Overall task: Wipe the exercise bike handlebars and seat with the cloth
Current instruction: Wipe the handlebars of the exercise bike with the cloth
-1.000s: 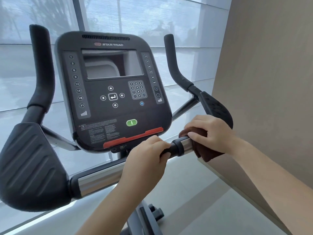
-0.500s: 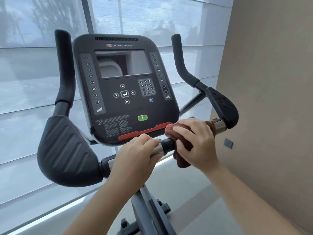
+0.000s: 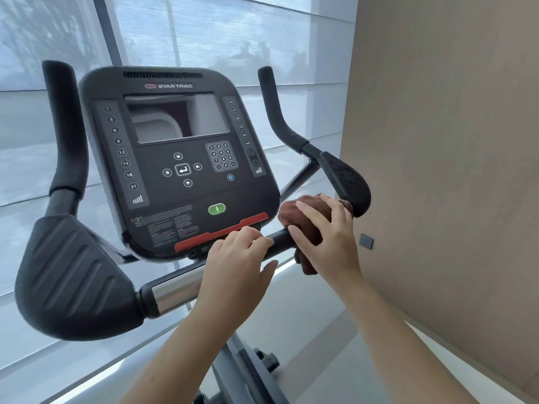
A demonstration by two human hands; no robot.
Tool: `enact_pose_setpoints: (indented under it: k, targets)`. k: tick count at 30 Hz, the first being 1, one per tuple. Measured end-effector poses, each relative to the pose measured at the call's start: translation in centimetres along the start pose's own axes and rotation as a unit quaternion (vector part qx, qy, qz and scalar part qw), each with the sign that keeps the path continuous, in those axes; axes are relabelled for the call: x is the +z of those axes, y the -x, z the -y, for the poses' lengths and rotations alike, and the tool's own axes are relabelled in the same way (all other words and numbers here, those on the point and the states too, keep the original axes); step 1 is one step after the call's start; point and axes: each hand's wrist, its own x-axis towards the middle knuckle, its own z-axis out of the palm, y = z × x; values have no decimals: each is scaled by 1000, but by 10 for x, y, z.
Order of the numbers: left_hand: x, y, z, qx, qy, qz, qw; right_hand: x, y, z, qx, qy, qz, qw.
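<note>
Head view shows the right hand wrapped over a bunched brown cloth, pressing it round the horizontal handlebar just below the right elbow pad. Compared with half a second ago, the cloth sits a little farther right along the bar, its upper edge now touching the underside of that pad, and the short chrome sleeve seen beside the pad is now covered. A second ago the same hand and cloth were close against that pad, so the stroke is running back and forth over this right-hand stretch. I judge that this section is getting its repeat passes, while the left chrome section, the left elbow pad, both upright grips and the seat, which is out of view, show no cloth on them.

The right hand's fingers curl down over the cloth, clamped on it and the bar beneath. The left hand grips the bare bar just left of the cloth, fingers curled over the top and thumb underneath, steadying the bike below the console.

The bar's long axis runs left to right, rising slightly toward the far right, where it meets the pad. The cloth is wrapped across that axis, with a loose fold hanging below the bar near the right palm.
</note>
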Motion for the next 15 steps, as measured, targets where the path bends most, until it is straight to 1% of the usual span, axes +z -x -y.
enact_pose_setpoints:
  k: [4, 8, 12, 15]
  targets:
    - [4, 2, -2, -7, 14, -29, 999, 2, 7, 3, -20, 28, -50, 998]
    - [4, 13, -2, 0, 86, -69, 994, -2, 12, 11, -26, 22, -66, 997]
    - [0, 37, -6, 35, 89, -65, 993, -17, 29, 28, -14, 13, -52, 998]
    - [-6, 58, -5, 38, 91, -53, 994, -33, 50, 45, 4, 35, -56, 998]
